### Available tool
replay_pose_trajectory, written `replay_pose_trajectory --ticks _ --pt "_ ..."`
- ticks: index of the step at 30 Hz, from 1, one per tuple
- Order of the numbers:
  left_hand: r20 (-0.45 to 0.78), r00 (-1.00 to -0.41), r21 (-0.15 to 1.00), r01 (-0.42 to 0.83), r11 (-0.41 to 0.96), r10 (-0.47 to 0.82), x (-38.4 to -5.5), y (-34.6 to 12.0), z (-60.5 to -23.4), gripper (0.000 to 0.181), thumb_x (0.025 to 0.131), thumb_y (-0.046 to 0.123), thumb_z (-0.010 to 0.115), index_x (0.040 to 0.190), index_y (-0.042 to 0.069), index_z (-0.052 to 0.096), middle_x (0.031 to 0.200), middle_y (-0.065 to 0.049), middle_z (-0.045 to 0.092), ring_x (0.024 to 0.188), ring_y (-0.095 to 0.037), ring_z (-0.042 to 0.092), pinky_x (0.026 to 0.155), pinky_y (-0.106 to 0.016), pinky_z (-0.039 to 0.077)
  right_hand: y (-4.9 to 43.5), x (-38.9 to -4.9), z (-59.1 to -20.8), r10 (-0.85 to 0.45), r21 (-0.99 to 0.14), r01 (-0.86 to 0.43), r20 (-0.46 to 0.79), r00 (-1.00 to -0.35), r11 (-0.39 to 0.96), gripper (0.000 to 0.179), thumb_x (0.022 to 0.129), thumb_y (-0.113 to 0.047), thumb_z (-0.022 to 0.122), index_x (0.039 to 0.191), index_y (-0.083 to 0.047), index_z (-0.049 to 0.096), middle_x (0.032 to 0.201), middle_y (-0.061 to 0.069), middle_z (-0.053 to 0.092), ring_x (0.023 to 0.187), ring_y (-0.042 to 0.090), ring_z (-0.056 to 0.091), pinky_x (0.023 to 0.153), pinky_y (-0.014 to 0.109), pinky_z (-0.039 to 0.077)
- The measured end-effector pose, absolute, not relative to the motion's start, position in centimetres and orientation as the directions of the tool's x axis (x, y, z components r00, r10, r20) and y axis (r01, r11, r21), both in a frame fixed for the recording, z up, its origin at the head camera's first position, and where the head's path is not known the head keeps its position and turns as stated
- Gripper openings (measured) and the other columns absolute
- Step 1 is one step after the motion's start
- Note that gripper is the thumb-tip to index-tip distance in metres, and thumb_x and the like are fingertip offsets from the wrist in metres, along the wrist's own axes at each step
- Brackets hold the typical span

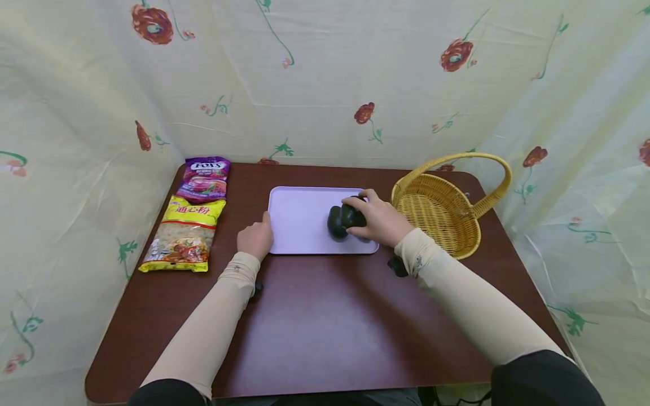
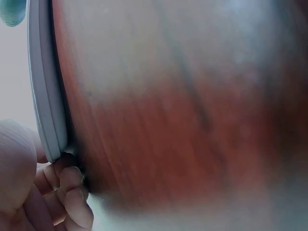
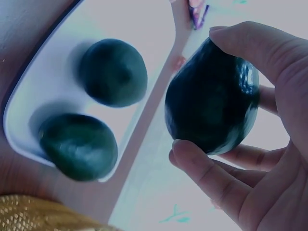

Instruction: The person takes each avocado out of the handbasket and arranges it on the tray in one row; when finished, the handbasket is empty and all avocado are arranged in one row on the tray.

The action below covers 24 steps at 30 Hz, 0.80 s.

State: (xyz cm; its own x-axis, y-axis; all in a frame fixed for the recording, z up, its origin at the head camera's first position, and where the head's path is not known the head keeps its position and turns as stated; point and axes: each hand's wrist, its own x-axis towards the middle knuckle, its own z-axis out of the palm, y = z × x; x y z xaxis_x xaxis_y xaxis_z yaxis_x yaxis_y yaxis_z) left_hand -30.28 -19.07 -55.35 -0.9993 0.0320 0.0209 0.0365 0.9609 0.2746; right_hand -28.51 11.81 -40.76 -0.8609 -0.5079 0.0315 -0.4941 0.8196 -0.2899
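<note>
My right hand (image 1: 378, 219) holds a dark green avocado (image 3: 211, 101) between its thumb and fingers, over the right half of the lilac tray (image 1: 299, 220). In the right wrist view, two more avocados lie on the tray: one rounder (image 3: 114, 72), the other (image 3: 79, 147) near the tray's corner. From the head, one (image 1: 336, 223) shows left of the held avocado, while the other is mostly hidden under my right hand. My left hand (image 1: 255, 237) grips the tray's left edge; the left wrist view shows the fingers (image 2: 72, 195) curled under its rim.
A yellow wicker basket (image 1: 469, 237) with a tall handle stands right of the tray, close to my right wrist. At the left of the brown table (image 1: 325, 321) lie a purple FOX'S bag (image 1: 204, 179) and a yellow pasta bag (image 1: 184, 234). A flowered curtain (image 1: 315, 124) hangs behind.
</note>
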Motion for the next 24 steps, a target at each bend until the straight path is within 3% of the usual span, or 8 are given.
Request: replay_pose_trajectory --ticks 17,24 --pt "0.046 -0.999 0.274 0.039 0.961 0.028 -30.5 -19.3 -56.2 0.041 0.100 0.013 0.045 0.138 -0.001 0.046 0.079 -0.022 0.070 0.063 -0.040 0.066 0.055 -0.054 0.052 6.1 -31.4 -44.3 -0.629 -0.196 -0.617 -0.001 -0.777 0.762 0.064 0.086 -0.032 0.076 0.144 -0.022 0.051 0.138 0.022 0.043 0.099 0.037 0.066 0.086 0.046 0.053" --pt "0.042 -0.999 0.266 0.033 0.963 0.022 -30.5 -19.1 -55.8 0.040 0.101 0.014 0.046 0.139 0.001 0.046 0.079 -0.021 0.070 0.063 -0.039 0.066 0.055 -0.054 0.052 4.6 -32.7 -46.1 -0.638 -0.129 -0.629 -0.037 -0.769 0.767 0.064 0.085 -0.035 0.077 0.143 -0.024 0.052 0.137 0.022 0.044 0.097 0.038 0.066 0.084 0.047 0.055"
